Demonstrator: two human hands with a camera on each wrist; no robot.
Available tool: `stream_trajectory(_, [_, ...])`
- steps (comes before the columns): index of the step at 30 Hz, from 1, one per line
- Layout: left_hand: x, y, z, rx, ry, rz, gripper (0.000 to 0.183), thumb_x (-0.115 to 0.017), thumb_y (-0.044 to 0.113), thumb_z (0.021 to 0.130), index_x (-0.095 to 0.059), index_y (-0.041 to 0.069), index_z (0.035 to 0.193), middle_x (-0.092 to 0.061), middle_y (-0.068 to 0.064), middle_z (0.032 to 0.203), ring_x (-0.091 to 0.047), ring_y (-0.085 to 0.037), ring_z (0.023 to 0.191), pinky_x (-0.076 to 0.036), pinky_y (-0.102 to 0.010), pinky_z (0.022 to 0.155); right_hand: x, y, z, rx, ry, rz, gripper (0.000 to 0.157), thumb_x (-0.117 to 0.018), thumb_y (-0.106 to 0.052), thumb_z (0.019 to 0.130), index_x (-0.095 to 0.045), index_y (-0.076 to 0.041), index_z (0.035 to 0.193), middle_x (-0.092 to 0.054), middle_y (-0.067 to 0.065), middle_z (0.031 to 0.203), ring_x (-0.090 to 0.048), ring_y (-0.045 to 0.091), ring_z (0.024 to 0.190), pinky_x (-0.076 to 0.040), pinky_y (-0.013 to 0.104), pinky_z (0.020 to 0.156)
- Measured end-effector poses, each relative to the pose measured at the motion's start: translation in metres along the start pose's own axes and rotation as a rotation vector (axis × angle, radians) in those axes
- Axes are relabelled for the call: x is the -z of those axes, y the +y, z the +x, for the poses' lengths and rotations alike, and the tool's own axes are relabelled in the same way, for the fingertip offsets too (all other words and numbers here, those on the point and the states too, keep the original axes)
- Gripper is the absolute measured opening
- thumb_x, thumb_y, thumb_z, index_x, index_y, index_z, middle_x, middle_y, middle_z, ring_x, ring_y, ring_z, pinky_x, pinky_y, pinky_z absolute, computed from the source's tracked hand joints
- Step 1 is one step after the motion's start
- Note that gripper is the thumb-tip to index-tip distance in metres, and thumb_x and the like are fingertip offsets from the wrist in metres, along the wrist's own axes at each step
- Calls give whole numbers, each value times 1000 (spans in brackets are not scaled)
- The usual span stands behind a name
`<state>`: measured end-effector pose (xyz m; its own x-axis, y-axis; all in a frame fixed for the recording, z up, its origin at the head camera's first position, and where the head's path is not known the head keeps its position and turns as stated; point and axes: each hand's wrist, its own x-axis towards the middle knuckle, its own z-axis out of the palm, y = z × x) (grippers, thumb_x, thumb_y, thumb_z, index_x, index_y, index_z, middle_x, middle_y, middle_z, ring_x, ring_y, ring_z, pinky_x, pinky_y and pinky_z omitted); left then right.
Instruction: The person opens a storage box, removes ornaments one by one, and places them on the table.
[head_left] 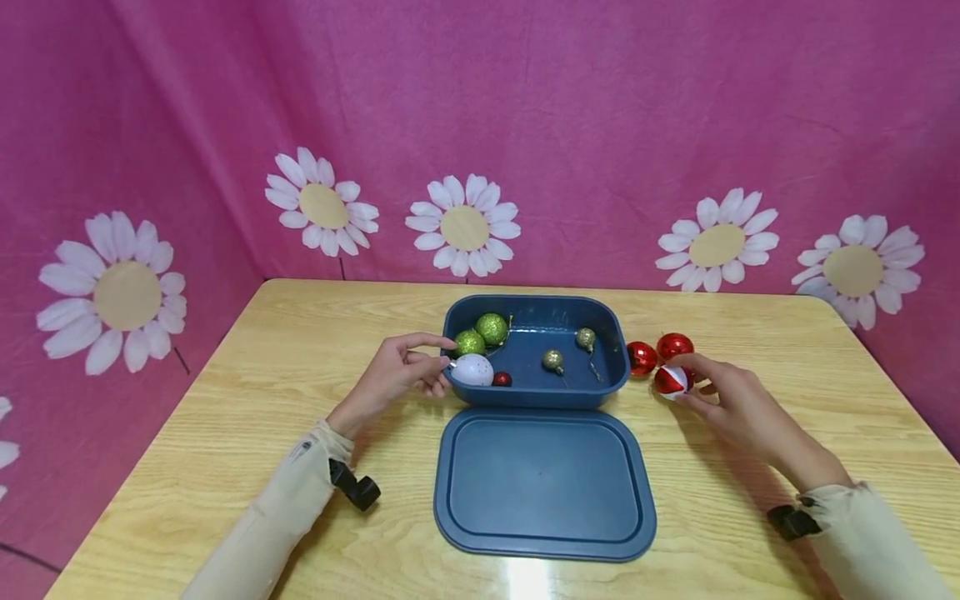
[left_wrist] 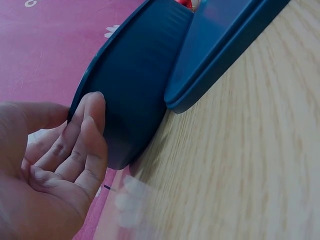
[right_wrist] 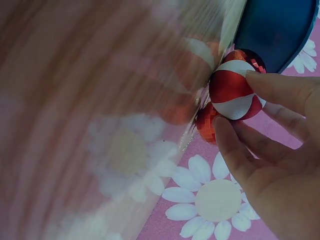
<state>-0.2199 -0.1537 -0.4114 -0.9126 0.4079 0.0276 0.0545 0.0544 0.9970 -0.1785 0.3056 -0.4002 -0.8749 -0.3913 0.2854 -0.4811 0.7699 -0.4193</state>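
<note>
At the left end of the blue box [head_left: 617,379], my left hand [head_left: 405,367] has its thumb and fingertips by the rim. A white speckled bauble [head_left: 473,370] lies inside, its cap close to the fingertips. In the left wrist view, loosely bent fingers of the left hand [left_wrist: 65,155] stand before the box's wall [left_wrist: 130,65], and the bauble is hidden. Right of the box, my right hand [head_left: 731,400] pinches a red-and-white striped bauble [head_left: 671,382] between thumb and fingers. In the right wrist view that striped bauble [right_wrist: 232,90] covers part of the red ones behind it.
Two green glitter baubles [head_left: 491,329], two small gold baubles [head_left: 552,360] and a small dark red bauble [head_left: 502,379] lie in the box. Shiny red baubles [head_left: 675,345] sit beside its right end. The blue lid [head_left: 543,483] lies in front.
</note>
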Motion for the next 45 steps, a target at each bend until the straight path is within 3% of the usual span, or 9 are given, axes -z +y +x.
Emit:
stream_trajectory(12, [-1, 0, 1, 18, 0, -20, 34, -62, 9, 98, -60, -3, 130, -71, -26, 83, -69, -20, 63, -61, -37, 68, 7, 2, -2, -65, -28, -9, 47, -78, 0, 82, -60, 0, 126, -66, 23, 117, -67, 39, 97, -58, 54, 77])
stream_trajectory(21, [0, -2, -2, 38, 9, -17, 33, -60, 5, 99, -60, -3, 130, -67, -36, 90, -69, -20, 63, -61, -36, 67, 11, -1, -4, -57, -10, -33, 49, -76, 0, 84, -57, 3, 129, -63, 26, 122, -65, 41, 97, -57, 56, 76])
stream_trajectory(30, [0, -1, 0, 14, -3, -47, 32, -59, 4, 98, -60, -3, 130, -70, -31, 86, -69, -19, 62, -61, -36, 65, 17, -5, -3, -33, 44, -71, 48, -76, 1, 83, -59, 2, 127, -63, 26, 120, -63, 39, 98, -57, 55, 75])
stream_trajectory(38, [1, -2, 2, 17, -11, -41, 33, -61, 7, 98, -60, -3, 129, -70, -29, 85, -69, -19, 62, -61, -36, 66, 17, -15, -1, -6, 150, -91, 43, -78, 0, 82, -63, 0, 122, -63, 20, 117, -63, 34, 96, -57, 56, 74])
stream_trajectory(45, [0, -2, 2, 26, -14, -56, 33, -61, 5, 98, -60, -4, 130, -69, -33, 87, -69, -20, 63, -61, -37, 66, 15, -29, 5, 75, 200, -111, 39, -79, -1, 81, -66, -1, 118, -65, 14, 114, -61, 28, 100, -56, 46, 74])
